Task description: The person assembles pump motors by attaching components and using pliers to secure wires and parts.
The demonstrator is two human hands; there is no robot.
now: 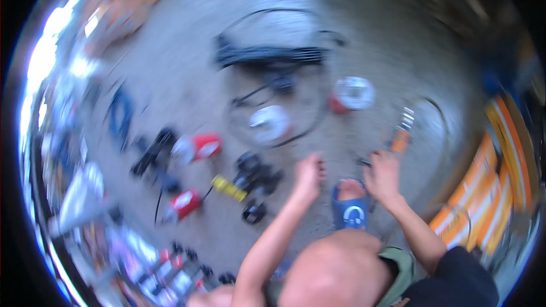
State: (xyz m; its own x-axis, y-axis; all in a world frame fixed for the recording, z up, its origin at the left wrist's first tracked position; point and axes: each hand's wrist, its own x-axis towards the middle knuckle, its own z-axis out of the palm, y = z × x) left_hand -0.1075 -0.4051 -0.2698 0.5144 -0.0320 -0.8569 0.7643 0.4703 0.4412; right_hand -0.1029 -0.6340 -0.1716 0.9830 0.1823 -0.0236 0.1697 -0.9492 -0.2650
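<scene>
My left hand (pixel 310 176) is curled closed above the concrete floor, left of my blue slipper (pixel 349 213). Something dark shows at its fingertips, too blurred to name. On the other side of the slipper, my right hand (pixel 383 177) is closed too, with a small dark piece (pixel 364 162) at its fingertips that I cannot make out. Just beyond that hand is an orange strip-shaped thing (pixel 401 141) with a banded silvery end; whether the hand touches it, I cannot tell. Left of my left hand lie several black round parts (pixel 256 176) and a yellow piece (pixel 229 188).
Red-and-white cylinders lie about, one at the left (pixel 207 146) and one further right (pixel 355 93). A coil of black cable (pixel 273 55) spreads ahead. Blue cable (pixel 120 115) lies far left. Orange-and-white striped boxes (pixel 472 193) line the right side; cluttered goods stand along the left.
</scene>
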